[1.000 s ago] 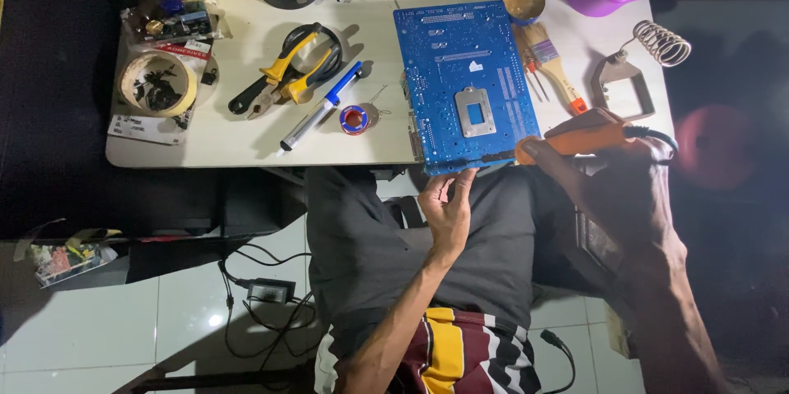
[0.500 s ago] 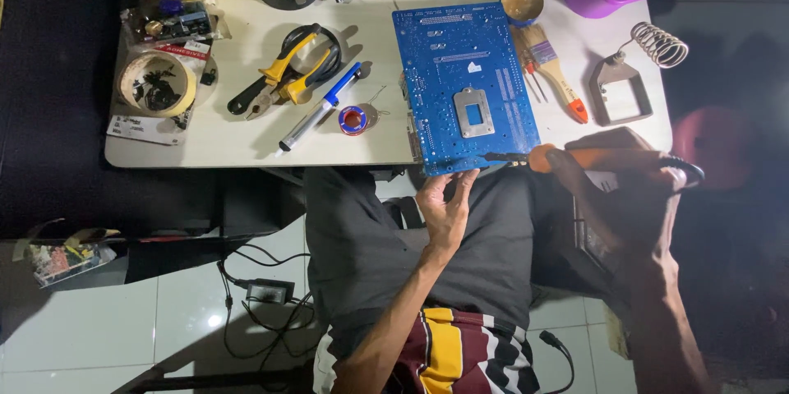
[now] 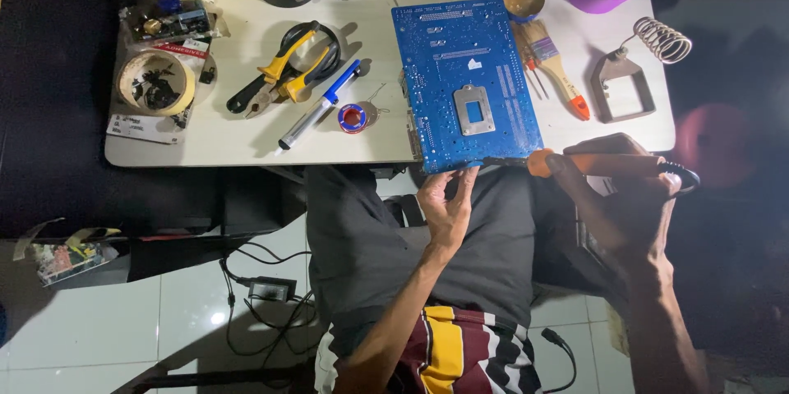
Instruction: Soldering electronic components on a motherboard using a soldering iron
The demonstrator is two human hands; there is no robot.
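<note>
1. The blue circuit board (image 3: pixel 466 82) lies flat on the white worktop (image 3: pixel 230 135), solder side up, its near edge hanging just over the worktop's front edge
2. The left hand (image 3: pixel 448 205) is under that near edge, fingers loosely spread and curled up, fingertips touching the board's corner; it steadies the board rather than pinching it
3. The right hand (image 3: pixel 629 188) is closed around the orange handle of a soldering iron (image 3: pixel 575 164), held level, its dark tip at the board's near right corner; whether the tip touches a joint is too small to tell
4. Judged from this, work on the board is under way at its near edge: the board is laid out and the iron is in hand. No solder wire is in either hand
5. The small solder spool (image 3: pixel 352 118) and the blue-tipped desoldering pump (image 3: pixel 319 106) lie untouched, left of the board
6. The coiled iron stand (image 3: pixel 637 65) sits empty right of the board, with a brush (image 3: pixel 552 65) between them
7. Yellow-handled pliers (image 3: pixel 283 73) and a tape roll (image 3: pixel 156 82) lie further left, well apart from the hands
</note>
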